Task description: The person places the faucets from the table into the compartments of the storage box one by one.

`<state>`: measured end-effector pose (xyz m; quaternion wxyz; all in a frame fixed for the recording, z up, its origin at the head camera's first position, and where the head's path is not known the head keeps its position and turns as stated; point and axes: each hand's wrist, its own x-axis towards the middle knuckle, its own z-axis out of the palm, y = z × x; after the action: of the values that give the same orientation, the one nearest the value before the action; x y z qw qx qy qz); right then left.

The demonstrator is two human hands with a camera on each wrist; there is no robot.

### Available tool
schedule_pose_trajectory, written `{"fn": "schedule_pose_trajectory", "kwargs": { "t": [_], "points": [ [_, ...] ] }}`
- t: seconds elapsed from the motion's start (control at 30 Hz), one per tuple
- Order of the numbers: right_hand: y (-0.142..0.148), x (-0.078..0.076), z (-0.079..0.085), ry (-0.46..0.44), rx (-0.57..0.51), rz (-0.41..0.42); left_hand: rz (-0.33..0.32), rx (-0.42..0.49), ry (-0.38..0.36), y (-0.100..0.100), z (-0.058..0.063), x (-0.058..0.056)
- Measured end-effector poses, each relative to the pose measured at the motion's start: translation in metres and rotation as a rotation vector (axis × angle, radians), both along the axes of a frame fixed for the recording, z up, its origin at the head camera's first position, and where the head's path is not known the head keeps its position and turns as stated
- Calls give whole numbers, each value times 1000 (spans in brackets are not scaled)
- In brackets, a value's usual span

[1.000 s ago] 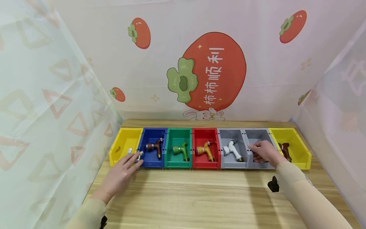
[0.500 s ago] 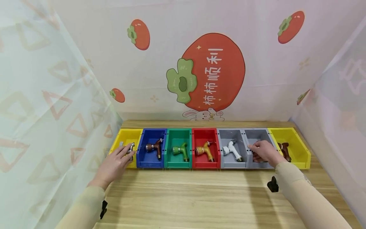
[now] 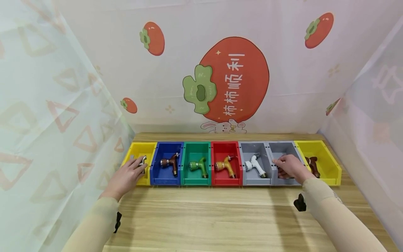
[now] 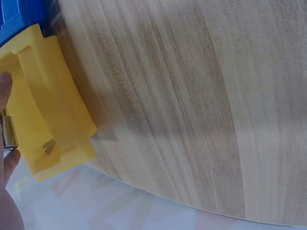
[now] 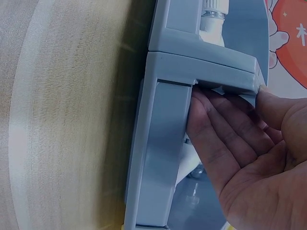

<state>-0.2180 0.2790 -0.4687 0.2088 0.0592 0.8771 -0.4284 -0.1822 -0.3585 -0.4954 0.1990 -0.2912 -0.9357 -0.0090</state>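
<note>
At the left end of a row of bins, my left hand [image 3: 126,176] holds a silver faucet [image 3: 144,160] over the left yellow bin [image 3: 134,148]. The left wrist view shows the faucet's metal end [image 4: 9,134] between thumb and fingers; the rest is hidden. My right hand [image 3: 292,166] grips the side wall of the right grey bin [image 3: 281,148], thumb on the rim and fingers inside. Under those fingers the right wrist view shows part of a white piece [image 5: 188,162] in that bin, mostly covered.
Between the hands stand bins with a brown faucet [image 3: 171,162], a green faucet [image 3: 199,166], a yellow faucet [image 3: 226,166] and a white faucet [image 3: 256,165]. A dark brown faucet [image 3: 313,166] lies in the right yellow bin [image 3: 329,164]. The wooden table [image 3: 201,217] extends in front.
My left hand has moved left with the silver faucet, from the blue bin's edge to over the left yellow bin. The right hand stays at the grey bin.
</note>
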Motion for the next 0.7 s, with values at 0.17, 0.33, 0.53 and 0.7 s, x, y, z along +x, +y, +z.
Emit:
{"fn": "schedule_pose_trajectory", "kwargs": {
  "t": [0.17, 0.33, 0.53, 0.7],
  "points": [
    [0, 1, 0, 4, 0, 1, 67, -9, -98, -2, -2, -5],
    [-1, 1, 0, 5, 2, 3, 91, -2, -120, -5, -5, -5],
    [-2, 1, 1, -2, -2, 1, 108, 5, -151, -6, -6, -3],
    [-1, 2, 2, -4, -1, -1, 118, 61, -200, -5, -6, -5]
  ]
}}
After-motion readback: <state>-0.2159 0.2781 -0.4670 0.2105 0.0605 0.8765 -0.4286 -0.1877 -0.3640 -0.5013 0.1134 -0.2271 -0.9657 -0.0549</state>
